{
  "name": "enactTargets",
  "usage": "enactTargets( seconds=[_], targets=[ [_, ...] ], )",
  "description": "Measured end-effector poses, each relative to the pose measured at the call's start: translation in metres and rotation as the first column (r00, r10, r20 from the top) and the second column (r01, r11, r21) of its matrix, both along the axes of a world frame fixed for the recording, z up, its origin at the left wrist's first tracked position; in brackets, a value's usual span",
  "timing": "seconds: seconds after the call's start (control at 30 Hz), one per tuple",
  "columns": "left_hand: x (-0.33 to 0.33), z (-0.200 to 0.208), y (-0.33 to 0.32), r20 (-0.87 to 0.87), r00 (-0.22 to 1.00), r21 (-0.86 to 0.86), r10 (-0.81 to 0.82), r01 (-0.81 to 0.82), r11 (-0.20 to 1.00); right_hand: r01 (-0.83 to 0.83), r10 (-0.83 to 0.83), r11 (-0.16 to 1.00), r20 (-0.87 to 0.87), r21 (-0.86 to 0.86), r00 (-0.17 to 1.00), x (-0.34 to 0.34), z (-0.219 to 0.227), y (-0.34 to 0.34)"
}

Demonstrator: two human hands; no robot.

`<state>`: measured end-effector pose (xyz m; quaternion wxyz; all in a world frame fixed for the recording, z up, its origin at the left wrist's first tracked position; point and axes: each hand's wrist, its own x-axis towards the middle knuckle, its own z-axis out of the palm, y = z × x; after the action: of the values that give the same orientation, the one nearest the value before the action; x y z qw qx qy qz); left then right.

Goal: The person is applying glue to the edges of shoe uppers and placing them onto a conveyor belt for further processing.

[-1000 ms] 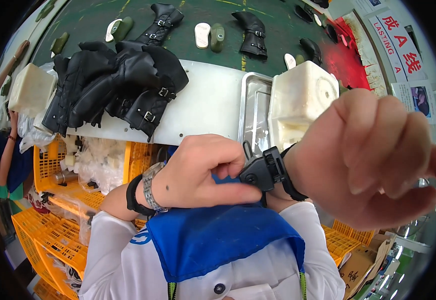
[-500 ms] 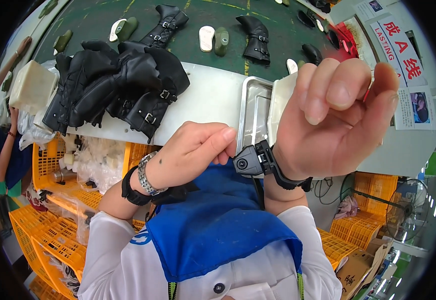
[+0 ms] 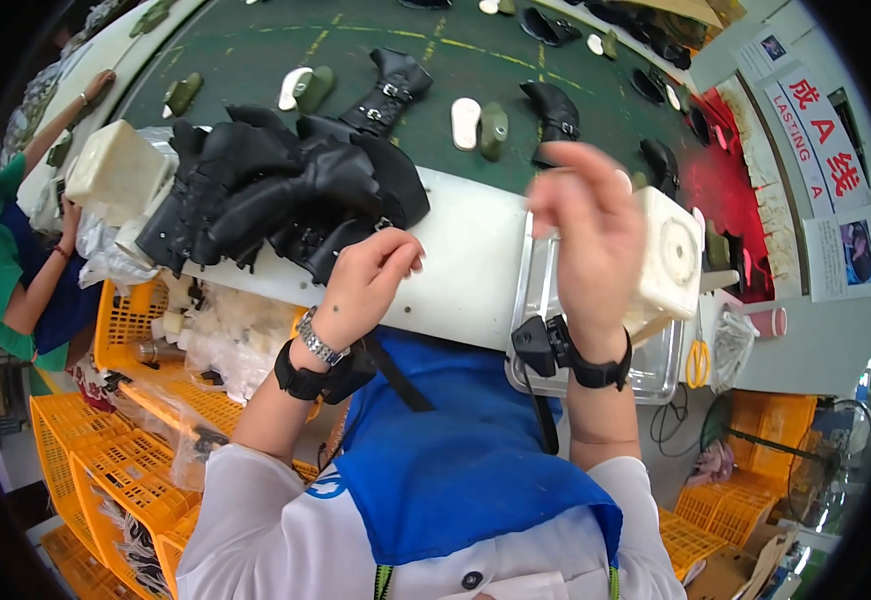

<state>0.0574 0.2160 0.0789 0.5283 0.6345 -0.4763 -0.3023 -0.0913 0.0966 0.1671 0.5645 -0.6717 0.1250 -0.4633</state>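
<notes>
My left hand (image 3: 368, 285) hovers at the near edge of the pile of black buckled boots (image 3: 286, 195), fingers curled in and thumb against them, with nothing seen in it. My right hand (image 3: 591, 235) is raised over the metal tray (image 3: 526, 310), somewhat blurred, its fingers loosely bent and apart with nothing visible in them. A square cream plastic container (image 3: 671, 250) stands in the tray beside that hand. Both wrists wear black straps with small devices; the left also has a metal watch. The white bench (image 3: 466, 240) lies between my hands.
The green conveyor (image 3: 356, 35) beyond carries boots, pale insoles (image 3: 466, 123) and green shoe lasts (image 3: 494, 130). Yellow-handled scissors (image 3: 698, 362) lie right of the tray. Yellow crates (image 3: 126, 465) stand below left. At the far left a co-worker's arms (image 3: 51, 260) reach in near another cream container (image 3: 116, 175).
My right hand has drawn back from close to the camera, uncovering the container and scissors. My left hand has moved left, nearer the boots. The view has shifted.
</notes>
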Motion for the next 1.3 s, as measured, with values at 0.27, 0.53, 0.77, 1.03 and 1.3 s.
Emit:
enactTargets(
  seconds=[0.27,0.53,0.77,1.03,1.3],
  targets=[
    [0.041,-0.015,0.023,0.616,0.672,-0.259,0.411,-0.32,0.911,-0.069,-0.322,0.787,-0.504,-0.613,0.802,0.07,-0.126,-0.06],
    [0.054,-0.021,0.023,0.744,0.573,-0.214,0.343,-0.282,0.935,-0.215,0.008,0.968,-0.843,-0.129,0.538,0.089,-0.145,-0.061],
    [0.034,-0.029,0.041,0.754,0.588,-0.1,0.292,-0.337,0.936,-0.145,-0.019,0.975,-0.712,-0.17,0.702,0.003,-0.08,-0.001],
    [-0.055,0.017,-0.01,0.774,0.628,-0.011,-0.085,0.147,0.989,0.139,-0.309,0.93,-0.523,-0.339,0.794,-0.055,-0.043,0.028],
    [-0.108,0.01,-0.062,0.567,0.81,-0.177,-0.147,0.294,0.939,0.319,-0.495,0.804,-0.268,-0.502,0.826,-0.124,-0.04,0.026]
  ],
)
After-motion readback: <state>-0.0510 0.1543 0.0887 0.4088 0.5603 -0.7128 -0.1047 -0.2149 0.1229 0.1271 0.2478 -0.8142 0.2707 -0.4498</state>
